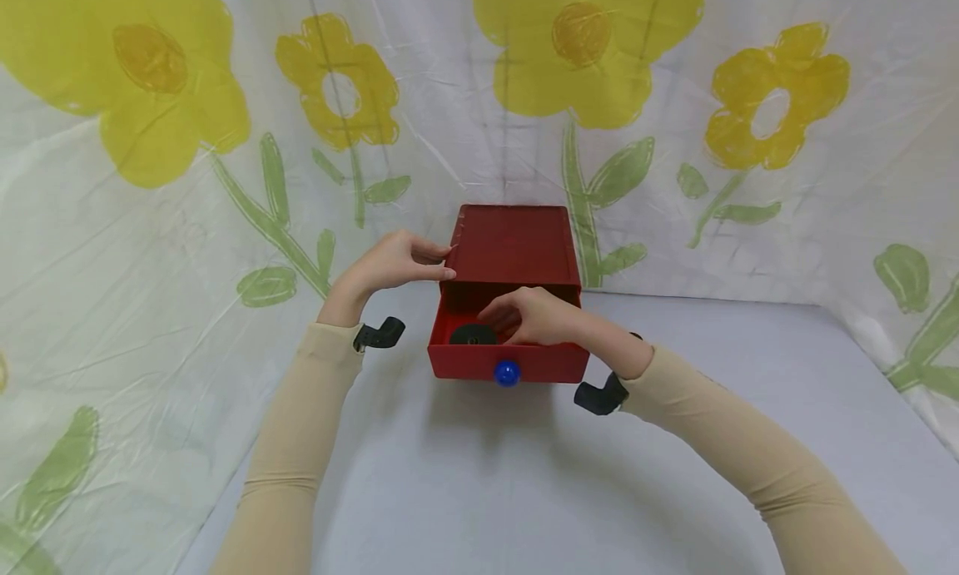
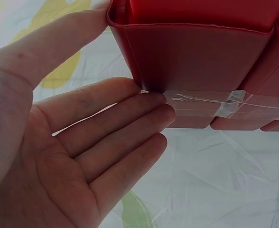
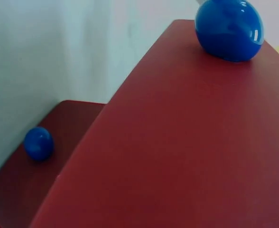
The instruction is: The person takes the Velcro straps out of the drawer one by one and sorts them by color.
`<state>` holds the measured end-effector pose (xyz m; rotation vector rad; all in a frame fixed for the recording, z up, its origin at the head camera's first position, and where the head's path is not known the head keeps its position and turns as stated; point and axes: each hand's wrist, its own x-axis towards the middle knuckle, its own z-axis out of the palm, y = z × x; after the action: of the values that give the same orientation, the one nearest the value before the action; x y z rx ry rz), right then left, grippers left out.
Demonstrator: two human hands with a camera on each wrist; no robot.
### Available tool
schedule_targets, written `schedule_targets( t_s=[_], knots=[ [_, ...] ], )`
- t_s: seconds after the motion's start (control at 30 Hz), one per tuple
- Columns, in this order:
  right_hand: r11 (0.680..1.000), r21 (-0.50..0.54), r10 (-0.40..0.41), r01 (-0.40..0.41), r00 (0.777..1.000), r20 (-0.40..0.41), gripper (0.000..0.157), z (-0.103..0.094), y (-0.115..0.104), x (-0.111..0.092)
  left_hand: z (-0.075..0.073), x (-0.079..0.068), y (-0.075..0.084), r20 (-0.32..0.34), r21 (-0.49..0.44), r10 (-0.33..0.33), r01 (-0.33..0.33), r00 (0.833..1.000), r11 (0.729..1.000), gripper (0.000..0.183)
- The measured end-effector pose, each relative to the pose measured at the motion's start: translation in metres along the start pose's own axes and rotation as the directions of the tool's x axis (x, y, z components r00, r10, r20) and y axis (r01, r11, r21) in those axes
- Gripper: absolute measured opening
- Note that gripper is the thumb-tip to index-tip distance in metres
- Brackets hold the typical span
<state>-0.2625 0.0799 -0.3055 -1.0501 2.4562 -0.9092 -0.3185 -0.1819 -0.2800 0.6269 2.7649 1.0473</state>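
A red drawer cabinet (image 1: 515,242) stands on the table with its upper drawer (image 1: 468,363) pulled out; a round blue knob (image 1: 507,373) sits on its front. Inside the drawer lies a dark round disc with a small centre spot (image 1: 466,334). My right hand (image 1: 543,317) reaches in over the drawer front, its fingers bent loosely beside the disc, with a gap showing between thumb and fingers. At the cabinet's left side, my left hand (image 1: 397,263) touches the edge. In the left wrist view its fingers (image 2: 125,118) are nearly straight against the red side.
Below the open drawer, a second red drawer front with its own blue knob (image 3: 38,143) shows in the right wrist view. Clear tape (image 2: 196,102) runs along the cabinet's side. A flower-printed curtain (image 1: 449,159) hangs behind the white table (image 1: 479,492).
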Motion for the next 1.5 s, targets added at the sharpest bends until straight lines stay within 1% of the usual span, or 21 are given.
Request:
schedule_targets(
  t_s=[0.2, 0.57, 0.87, 1.07, 1.33, 1.5],
  knots=[
    [1.000, -0.008, -0.013, 0.014, 1.000, 0.021, 0.049, 0.001, -0.001, 0.002, 0.001, -0.001, 0.001, -0.005, -0.006, -0.003, 0.003, 1.000, 1.000, 0.061],
    [0.998, -0.043, -0.047, 0.048, 0.998, 0.043, 0.053, 0.006, 0.003, 0.010, 0.001, -0.002, 0.002, -0.001, -0.016, 0.005, -0.005, 1.000, 1.000, 0.060],
    [0.998, -0.054, -0.037, 0.038, 0.999, 0.034, 0.052, 0.008, 0.005, 0.011, 0.000, -0.002, 0.002, -0.004, -0.002, 0.007, -0.007, 1.000, 1.000, 0.059],
    [0.995, -0.082, -0.055, 0.058, 0.998, 0.031, 0.050, 0.007, 0.004, 0.011, 0.000, -0.002, 0.003, -0.004, -0.002, 0.010, -0.010, 1.000, 1.000, 0.059],
    [0.993, -0.090, -0.076, 0.079, 0.997, 0.028, 0.050, 0.003, 0.005, 0.009, 0.000, -0.002, 0.003, -0.005, -0.016, 0.012, -0.012, 1.000, 1.000, 0.060],
    [0.993, -0.086, -0.077, 0.077, 0.997, 0.002, 0.049, -0.003, 0.006, 0.005, 0.000, -0.002, 0.002, -0.004, -0.023, 0.012, -0.012, 1.000, 1.000, 0.061]
  ],
)
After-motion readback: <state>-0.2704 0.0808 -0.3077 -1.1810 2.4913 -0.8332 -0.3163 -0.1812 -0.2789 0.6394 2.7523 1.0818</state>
